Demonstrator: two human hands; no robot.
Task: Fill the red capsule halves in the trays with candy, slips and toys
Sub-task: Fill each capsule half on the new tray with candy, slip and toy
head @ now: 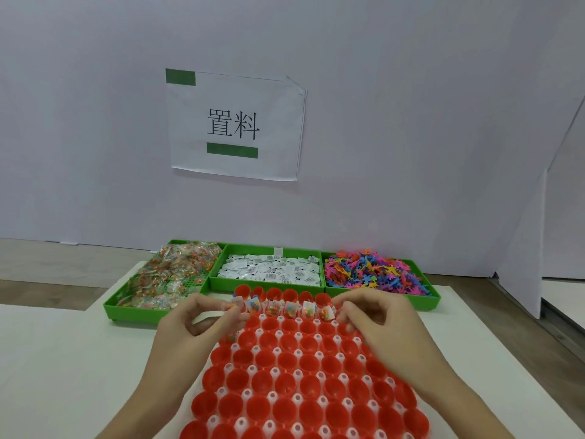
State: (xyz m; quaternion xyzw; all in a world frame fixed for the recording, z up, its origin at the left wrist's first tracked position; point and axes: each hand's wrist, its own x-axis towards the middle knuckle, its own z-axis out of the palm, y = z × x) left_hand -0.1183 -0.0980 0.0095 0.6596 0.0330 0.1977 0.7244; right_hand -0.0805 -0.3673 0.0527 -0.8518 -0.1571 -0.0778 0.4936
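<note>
Head view, candy packets (278,307) being pinched by both hands, left (193,318), right (373,321), fingers curled, over far-row red capsule halves (286,372).

Glossy red plastic capsule halves (286,380) sit in a regular grid on a white moulded tray (297,398) whose round white pegs dot the gaps between them, all on a plain white table (79,375). Behind stand three bright green plastic bins (269,284): one with clear candy packets (171,274) speckled orange, red and green, one with white paper slips (272,270) printed in black, one with small toys (373,270) in pink, blue, orange, yellow and purple. On the pale grey wall (411,122) hangs a white paper sign (235,125) with black characters and two green bars.
</note>
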